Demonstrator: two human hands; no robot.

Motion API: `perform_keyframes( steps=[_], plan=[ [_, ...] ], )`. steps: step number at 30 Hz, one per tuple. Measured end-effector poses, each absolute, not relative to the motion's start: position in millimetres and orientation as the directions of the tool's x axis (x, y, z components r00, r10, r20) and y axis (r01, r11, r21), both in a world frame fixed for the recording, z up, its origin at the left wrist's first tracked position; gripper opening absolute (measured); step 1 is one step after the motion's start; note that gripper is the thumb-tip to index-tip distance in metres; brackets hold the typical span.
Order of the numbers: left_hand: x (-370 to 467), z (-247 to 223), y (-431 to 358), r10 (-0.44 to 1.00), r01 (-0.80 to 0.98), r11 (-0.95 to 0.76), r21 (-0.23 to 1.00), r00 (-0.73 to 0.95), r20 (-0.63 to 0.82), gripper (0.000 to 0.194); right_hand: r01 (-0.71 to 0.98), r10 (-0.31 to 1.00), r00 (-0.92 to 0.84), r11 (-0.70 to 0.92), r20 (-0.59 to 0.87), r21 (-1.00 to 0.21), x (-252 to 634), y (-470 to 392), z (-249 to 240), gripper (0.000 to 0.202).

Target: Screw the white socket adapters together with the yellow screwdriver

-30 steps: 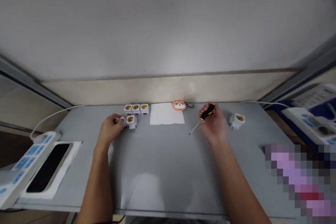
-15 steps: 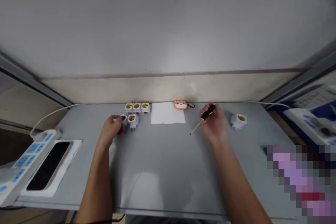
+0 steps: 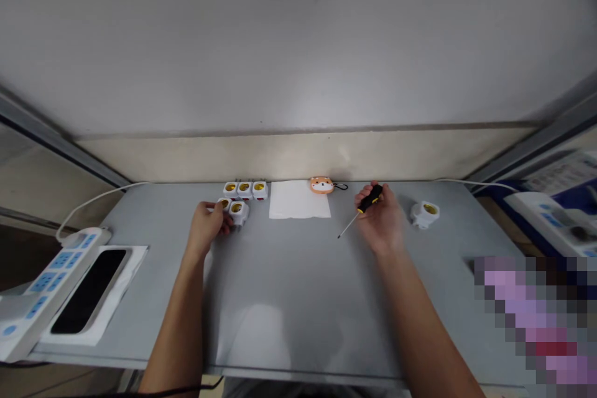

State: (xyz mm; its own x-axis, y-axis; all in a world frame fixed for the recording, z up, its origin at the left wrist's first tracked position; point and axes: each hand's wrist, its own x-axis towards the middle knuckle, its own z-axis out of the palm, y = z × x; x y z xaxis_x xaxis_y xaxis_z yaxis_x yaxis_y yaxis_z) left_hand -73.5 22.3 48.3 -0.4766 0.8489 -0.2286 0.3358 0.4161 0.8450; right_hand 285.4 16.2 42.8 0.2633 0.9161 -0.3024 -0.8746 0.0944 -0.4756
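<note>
My left hand [image 3: 208,227] is at the left of the desk, its fingers closed around a white plug-in lamp socket [image 3: 224,203] with a brass-coloured inside, which they partly hide. Right beside it stands a second lamp socket [image 3: 239,211], close to my fingertips. Behind these, three more white lamp sockets [image 3: 245,190] form a row with their prongs toward the wall. My right hand [image 3: 380,217], palm up, grips a screwdriver [image 3: 370,199] by its black and yellow handle. Its thin shaft points down and left. Another lamp socket [image 3: 425,214] stands alone to the right.
White paper [image 3: 299,200] lies at the back middle, with an orange animal-face case [image 3: 321,185] at its corner. On the left are a phone [image 3: 91,291] on paper and a power strip [image 3: 56,289]. A second power strip [image 3: 548,217] is at far right, near a pixelated patch.
My left hand has shifted slightly right, bringing its lamp socket against the neighbouring one, which has turned so its prongs show less. My right hand and the screwdriver stay nearly still.
</note>
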Motion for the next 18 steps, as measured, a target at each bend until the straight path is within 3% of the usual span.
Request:
perform_keyframes(
  steps=[6,10,14,18],
  plan=[
    [-67,52,22,0.869,0.256,0.365,0.895,-0.44,-0.229,0.04,-0.873,0.919,0.269,0.107,-0.287,-0.476,290,16,44,0.014],
    [-69,55,19,0.887,0.411,0.292,0.864,-0.454,-0.084,0.047,-0.887,0.896,0.308,0.15,-0.319,-0.437,301,14,52,0.021],
    [-82,58,13,0.966,0.726,0.045,0.687,-0.208,0.156,0.041,-0.818,0.84,0.463,0.28,-0.284,-0.503,324,10,60,0.029],
    [-94,54,12,0.971,0.855,-0.175,0.488,0.067,0.23,0.048,-0.679,0.762,0.608,0.353,-0.223,-0.643,353,3,66,0.022]
  ],
)
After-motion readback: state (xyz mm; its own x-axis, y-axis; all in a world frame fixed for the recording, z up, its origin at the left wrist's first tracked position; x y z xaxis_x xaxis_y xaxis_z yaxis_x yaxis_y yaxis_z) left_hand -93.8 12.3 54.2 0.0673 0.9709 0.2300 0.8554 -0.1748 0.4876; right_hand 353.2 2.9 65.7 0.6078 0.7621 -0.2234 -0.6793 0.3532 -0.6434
